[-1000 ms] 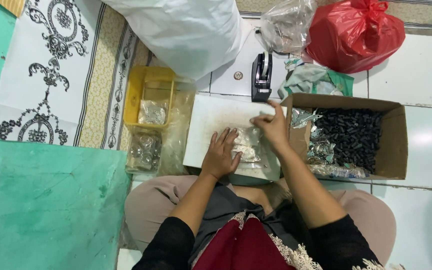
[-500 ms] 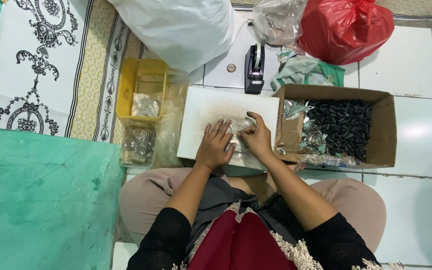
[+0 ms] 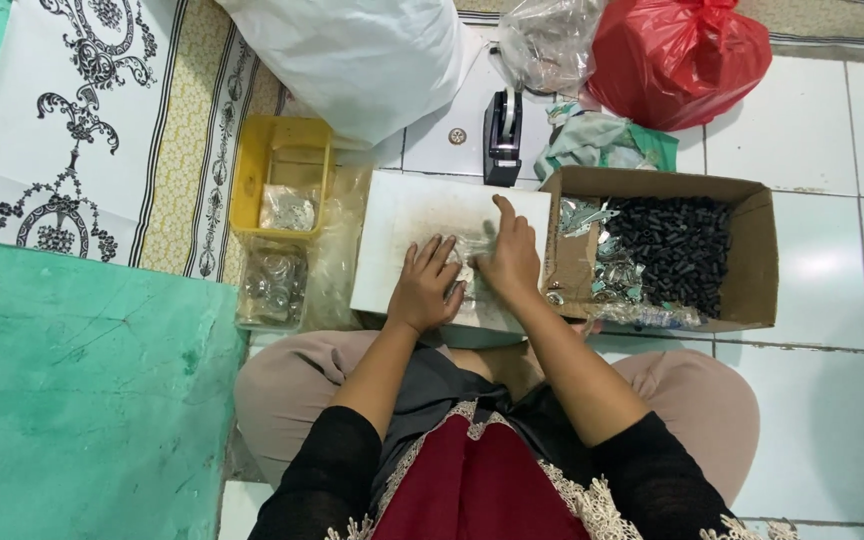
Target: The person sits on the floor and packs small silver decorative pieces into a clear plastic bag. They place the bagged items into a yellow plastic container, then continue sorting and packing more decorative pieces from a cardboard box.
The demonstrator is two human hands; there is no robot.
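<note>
White floor tiles carry a white board point(image 3: 422, 215) set before the seated person. Both hands press a small clear plastic packet point(image 3: 472, 258) of crinkled, shiny contents flat on the board: left hand point(image 3: 425, 287) spread open, right hand point(image 3: 510, 260) with forefinger extended. Right of them stands a cardboard box point(image 3: 757, 260) of black parts.

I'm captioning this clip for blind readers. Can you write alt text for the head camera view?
A seated person presses the left hand and right hand on a small clear packet atop a white board. A cardboard box of black pieces sits right, a yellow tray left.
</note>
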